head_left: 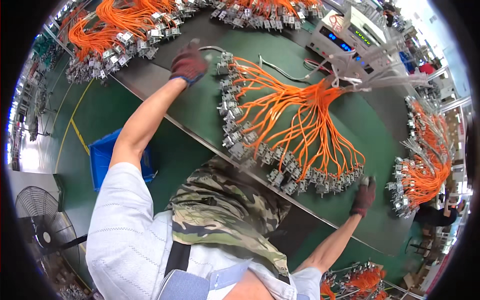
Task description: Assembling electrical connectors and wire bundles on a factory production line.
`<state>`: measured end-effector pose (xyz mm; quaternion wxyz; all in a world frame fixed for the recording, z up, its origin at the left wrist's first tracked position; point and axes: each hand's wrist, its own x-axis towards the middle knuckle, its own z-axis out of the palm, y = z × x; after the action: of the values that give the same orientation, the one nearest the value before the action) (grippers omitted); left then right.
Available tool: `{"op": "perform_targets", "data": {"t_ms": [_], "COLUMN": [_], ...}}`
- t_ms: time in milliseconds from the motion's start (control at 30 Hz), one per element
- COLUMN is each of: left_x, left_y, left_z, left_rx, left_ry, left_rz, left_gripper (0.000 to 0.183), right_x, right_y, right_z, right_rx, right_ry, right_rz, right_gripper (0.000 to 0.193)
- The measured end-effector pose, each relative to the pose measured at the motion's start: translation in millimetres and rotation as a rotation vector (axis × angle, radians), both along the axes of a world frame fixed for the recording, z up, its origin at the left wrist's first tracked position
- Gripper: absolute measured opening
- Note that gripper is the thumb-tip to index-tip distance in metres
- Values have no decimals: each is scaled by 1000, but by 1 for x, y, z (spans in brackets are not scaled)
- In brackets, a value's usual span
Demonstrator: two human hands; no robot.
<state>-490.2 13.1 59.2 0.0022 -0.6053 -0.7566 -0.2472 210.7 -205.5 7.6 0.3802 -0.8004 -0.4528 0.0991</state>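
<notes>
A wide fan of orange cables [320, 117] lies on the green table, its grey metal connectors [232, 112] in a curved row along the left and near sides. Off the row's far left end is my left hand [190, 66], in a dark red and grey work glove. Its fingers are curled and blurred, and a grey lead [212, 48] runs from them toward the connectors. My right hand [364, 196], gloved the same way, rests on the table by the row's right end. Its fingers point away from me, slightly apart, with nothing visible in them.
White test boxes [350, 42] with lit displays stand at the far right. More orange cable bundles lie at the far left [112, 32], far middle [270, 12] and right [425, 155]. A blue bin [105, 157] and a black fan [45, 235] stand left, below the table edge.
</notes>
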Motion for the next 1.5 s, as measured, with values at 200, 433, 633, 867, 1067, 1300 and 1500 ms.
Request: {"op": "perform_targets", "data": {"t_ms": [200,433,633,867,1067,1300,1500], "left_x": [-52,-113,-93,81,210,250,257], "left_y": [13,90,124,-34,-114,-150,-160], "left_z": [-49,-66,61,188,126,55,32], "left_rx": [-238,-145,354,884,574,414,356], "left_ry": [-15,-101,-800,-642,-755,-293,-185], "left_rz": [126,164,-221,-704,-1260,-1355,-1842], "left_gripper": [67,30,15,82,88,57,81], "right_x": [-59,-110,-123,-222,-296,-296,-257], "right_y": [-58,-70,-58,-30,-7,-39,-64], "right_z": [27,46,65,123,148,123,102], "right_rx": [-42,12,145,342,519,572,292], "right_ry": [422,470,364,552,978,882,1311], "right_rz": [99,142,78,497,677,288,366], "right_gripper": [53,39,40,44,46,54,58]}}
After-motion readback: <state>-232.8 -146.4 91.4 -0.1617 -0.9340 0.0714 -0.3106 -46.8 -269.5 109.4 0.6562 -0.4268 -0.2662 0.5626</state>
